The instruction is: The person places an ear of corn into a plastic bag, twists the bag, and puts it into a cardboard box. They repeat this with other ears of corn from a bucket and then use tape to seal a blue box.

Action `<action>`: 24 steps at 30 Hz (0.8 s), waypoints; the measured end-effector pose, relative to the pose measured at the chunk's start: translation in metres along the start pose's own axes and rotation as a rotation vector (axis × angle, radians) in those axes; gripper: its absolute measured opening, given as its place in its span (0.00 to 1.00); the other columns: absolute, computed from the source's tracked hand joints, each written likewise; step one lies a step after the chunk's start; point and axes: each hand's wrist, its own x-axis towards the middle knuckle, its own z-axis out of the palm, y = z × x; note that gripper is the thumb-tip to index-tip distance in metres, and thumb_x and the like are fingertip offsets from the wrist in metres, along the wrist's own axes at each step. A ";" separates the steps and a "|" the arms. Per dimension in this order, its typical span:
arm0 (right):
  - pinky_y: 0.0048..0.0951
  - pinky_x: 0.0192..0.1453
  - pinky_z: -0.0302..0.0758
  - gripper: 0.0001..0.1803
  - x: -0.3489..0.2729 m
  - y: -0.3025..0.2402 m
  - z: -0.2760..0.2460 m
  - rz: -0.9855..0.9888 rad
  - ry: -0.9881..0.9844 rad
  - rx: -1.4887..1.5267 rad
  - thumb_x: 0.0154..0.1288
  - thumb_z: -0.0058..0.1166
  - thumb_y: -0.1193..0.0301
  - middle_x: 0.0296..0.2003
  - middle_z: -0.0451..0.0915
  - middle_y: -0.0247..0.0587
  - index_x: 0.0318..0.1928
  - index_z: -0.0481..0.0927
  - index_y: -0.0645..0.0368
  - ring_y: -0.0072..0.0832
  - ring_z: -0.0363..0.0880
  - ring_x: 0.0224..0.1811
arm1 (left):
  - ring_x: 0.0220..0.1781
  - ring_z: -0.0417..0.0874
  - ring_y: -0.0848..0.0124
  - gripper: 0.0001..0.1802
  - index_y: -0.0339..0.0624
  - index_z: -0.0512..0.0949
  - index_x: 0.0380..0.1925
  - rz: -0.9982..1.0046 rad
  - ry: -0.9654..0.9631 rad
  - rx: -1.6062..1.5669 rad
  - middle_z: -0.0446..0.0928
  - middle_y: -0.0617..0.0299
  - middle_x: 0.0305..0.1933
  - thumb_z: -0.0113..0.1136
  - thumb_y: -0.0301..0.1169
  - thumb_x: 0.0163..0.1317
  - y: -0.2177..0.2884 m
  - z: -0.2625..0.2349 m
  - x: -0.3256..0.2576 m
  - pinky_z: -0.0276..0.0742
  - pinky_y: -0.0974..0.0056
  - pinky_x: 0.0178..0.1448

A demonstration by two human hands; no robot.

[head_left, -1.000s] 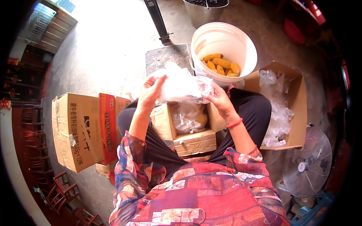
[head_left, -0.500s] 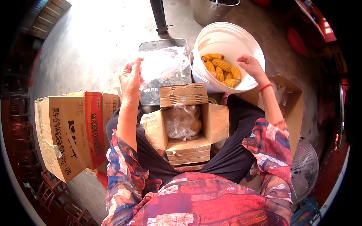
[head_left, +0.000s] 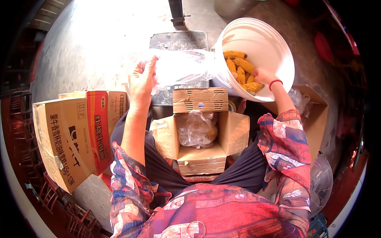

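Yellow corn cobs lie piled in the bottom of a white bucket, tipped toward the person in this view. The right hand reaches inside, its fingers curled against the cobs at the pile's edge; whether they have closed on one, I cannot tell. Beside the bucket, the left hand pinches the edge of a clear plastic bag between thumb and fingers, the film spread over a dark platform. That bag looks empty, so as far as I can judge nothing is in it yet, and several cobs remain in the bucket. Nearer the person, between the knees, an open carton contains a bundled clear bag with something yellowish showing through, seemingly one already filled; its flaps stand unfolded, so the carton is not closed. Farther right, crumpled plastic lies in a larger box, and printed cartons stand at left.
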 end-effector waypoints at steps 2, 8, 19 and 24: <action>0.35 0.51 0.72 0.20 -0.005 -0.018 -0.003 -0.048 -0.131 -0.053 0.49 0.51 0.72 0.43 0.79 0.46 0.47 0.78 0.54 0.40 0.76 0.47 | 0.18 0.59 0.89 0.07 0.43 0.80 0.32 -0.014 0.004 -0.004 0.66 0.78 0.19 0.58 0.34 0.61 0.001 -0.002 0.000 0.52 0.78 0.19; 0.34 0.55 0.70 0.29 0.000 -0.026 0.004 -0.056 -0.345 -0.182 0.47 0.51 0.74 0.50 0.76 0.44 0.55 0.72 0.49 0.38 0.74 0.53 | 0.19 0.60 0.88 0.07 0.43 0.80 0.33 -0.037 -0.015 0.023 0.68 0.77 0.20 0.59 0.34 0.61 -0.003 0.008 -0.002 0.52 0.78 0.20; 0.36 0.56 0.71 0.38 0.014 -0.017 0.020 -0.013 -0.440 -0.366 0.43 0.58 0.67 0.52 0.75 0.42 0.60 0.67 0.48 0.38 0.74 0.53 | 0.17 0.59 0.89 0.08 0.42 0.80 0.33 -0.003 -0.008 0.069 0.68 0.77 0.20 0.59 0.34 0.61 -0.003 0.007 -0.002 0.51 0.78 0.19; 0.36 0.55 0.71 0.35 0.015 -0.019 0.019 0.028 -0.485 -0.326 0.43 0.58 0.68 0.51 0.75 0.43 0.58 0.69 0.51 0.38 0.74 0.53 | 0.20 0.62 0.87 0.09 0.42 0.80 0.32 -0.025 -0.025 0.052 0.69 0.76 0.21 0.60 0.36 0.60 -0.003 0.005 -0.001 0.54 0.78 0.22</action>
